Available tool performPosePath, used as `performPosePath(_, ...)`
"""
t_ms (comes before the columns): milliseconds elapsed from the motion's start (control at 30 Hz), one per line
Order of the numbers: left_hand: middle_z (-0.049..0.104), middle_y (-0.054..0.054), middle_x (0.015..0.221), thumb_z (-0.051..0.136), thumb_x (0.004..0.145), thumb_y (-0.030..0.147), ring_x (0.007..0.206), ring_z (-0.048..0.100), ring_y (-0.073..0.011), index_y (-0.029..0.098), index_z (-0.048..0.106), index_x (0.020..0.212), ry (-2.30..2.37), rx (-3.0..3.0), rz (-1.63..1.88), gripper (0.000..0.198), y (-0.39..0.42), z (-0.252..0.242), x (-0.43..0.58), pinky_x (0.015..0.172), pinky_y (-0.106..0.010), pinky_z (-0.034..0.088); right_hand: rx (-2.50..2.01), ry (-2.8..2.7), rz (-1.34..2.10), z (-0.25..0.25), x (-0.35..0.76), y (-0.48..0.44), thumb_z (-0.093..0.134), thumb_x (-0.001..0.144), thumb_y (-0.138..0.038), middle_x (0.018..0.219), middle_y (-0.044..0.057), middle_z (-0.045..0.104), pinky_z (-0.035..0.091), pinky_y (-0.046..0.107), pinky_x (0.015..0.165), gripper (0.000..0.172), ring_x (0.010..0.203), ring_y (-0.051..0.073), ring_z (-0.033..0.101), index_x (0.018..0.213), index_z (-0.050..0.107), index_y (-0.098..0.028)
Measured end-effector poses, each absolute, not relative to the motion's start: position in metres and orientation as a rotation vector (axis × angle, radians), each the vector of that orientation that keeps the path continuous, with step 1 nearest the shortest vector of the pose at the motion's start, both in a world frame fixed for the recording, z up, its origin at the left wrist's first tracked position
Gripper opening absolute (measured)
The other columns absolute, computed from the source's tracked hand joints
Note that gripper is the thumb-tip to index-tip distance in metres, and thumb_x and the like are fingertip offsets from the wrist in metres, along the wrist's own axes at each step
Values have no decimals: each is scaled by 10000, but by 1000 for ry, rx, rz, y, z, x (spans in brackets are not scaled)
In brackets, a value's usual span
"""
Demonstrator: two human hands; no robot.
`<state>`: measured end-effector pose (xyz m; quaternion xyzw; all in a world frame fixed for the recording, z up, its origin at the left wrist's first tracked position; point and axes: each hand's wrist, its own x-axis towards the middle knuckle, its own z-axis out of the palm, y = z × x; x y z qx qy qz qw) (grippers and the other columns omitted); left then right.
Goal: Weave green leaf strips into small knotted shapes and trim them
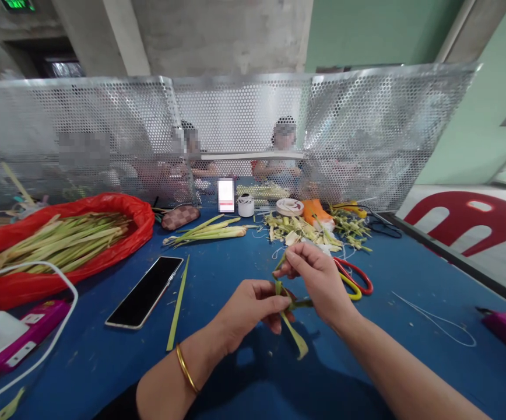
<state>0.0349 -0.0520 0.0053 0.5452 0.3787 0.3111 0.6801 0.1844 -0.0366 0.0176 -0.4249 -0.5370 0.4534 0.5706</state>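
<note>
Well inside right table edge point(447, 255), hands point(256, 304) point(318, 277) pinch leaf point(295, 336).

Single head-worn camera, facing forward and down over the counter point(218, 268). Left hand point(259, 304) and right hand point(316, 271) appear at close range, lower centre; perforated partition point(244, 108) spans the far side.

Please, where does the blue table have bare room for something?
Between the single leaf strip and the left hand is a largely bare patch; another lies between the scissors and the table's dark right edge. Crowded: the far side, with heaped leaf scraps, and the left, with the red bag.
</note>
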Motion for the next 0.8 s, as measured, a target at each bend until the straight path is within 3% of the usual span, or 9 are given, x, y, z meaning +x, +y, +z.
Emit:
performPosePath(333, 675, -43, 648, 737, 673, 361, 452, 525, -80, 105, 718, 797, 863, 1309, 565, 285, -53, 3, 39, 515, -217, 446, -935, -1328, 1070, 22, 186, -41, 589, 825, -339, 613, -26, 604, 472, 264, 611, 176, 612, 137, 631, 736, 537, -195)
performPosePath(433, 662, -37, 622, 748, 654, 440, 456, 529, -90, 105, 721, 830, 870, 1305, 578, 380, -54, 5, 37, 518, -223, 444, -901, -1266, 1099, 23, 185, -41, 614, 811, -360, 609, -36, 588, 470, 270, 616, 198, 600, 137, 634, 737, 541, -191)
performPosePath(600, 667, -67, 651, 461, 803, 670, 486, 564, -110, 109, 724, 872, 865, 1243, 595, 624, -54, 3, 36, 546, -233, 437, -950, -1188, 1182, 21, 185, -39, 656, 764, -386, 600, -28, 599, 449, 250, 577, 239, 570, 124, 613, 711, 550, -179)
performPosePath(800, 629, -51, 603, 553, 795, 555, 474, 526, -111, 97, 733, 882, 843, 1161, 611, 500, -53, -3, 37, 523, -237, 446, -1017, -1172, 1350, 17, 185, -37, 668, 731, -380, 598, -26, 607, 418, 224, 531, 245, 534, 106, 588, 691, 539, -175)
